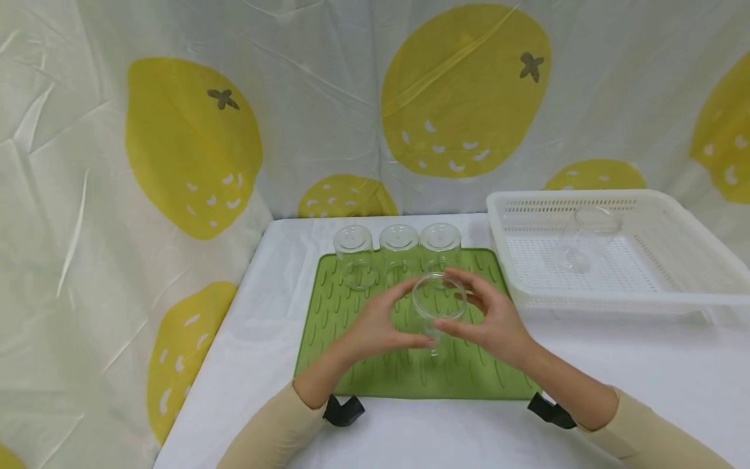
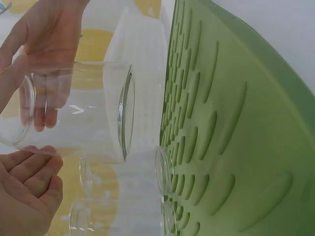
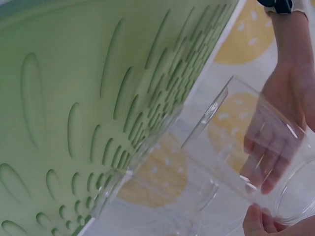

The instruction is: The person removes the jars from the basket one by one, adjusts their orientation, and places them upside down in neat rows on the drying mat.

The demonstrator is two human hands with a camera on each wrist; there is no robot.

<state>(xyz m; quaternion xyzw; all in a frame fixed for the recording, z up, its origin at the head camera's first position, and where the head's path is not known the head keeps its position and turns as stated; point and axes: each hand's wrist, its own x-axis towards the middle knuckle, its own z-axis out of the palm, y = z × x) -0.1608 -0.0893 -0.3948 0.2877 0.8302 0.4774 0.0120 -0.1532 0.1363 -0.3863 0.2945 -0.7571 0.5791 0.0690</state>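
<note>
Both hands hold a clear glass (image 1: 430,319) raised over the green ridged mat (image 1: 375,381). My left hand (image 1: 375,326) is on its left side, thumb in front and fingers farther back. On the other side my right hand (image 1: 495,319) grips near the upper ring, thumb at the near edge and fingers behind. In the left wrist view, the glass (image 2: 88,113) has its lower end apart from the mat. The right wrist view shows left-hand fingers through the glass (image 3: 226,132). Three similar glasses stand bottom-up along the mat's back: left (image 1: 353,241), middle (image 1: 400,238), right (image 1: 441,236).
To the right of the mat is a white perforated basket (image 1: 691,244) with another clear glass (image 1: 597,221) tilted inside it. A white cloth (image 1: 246,365) covers the table. A lemon-print curtain (image 1: 316,98) hangs behind and at the left.
</note>
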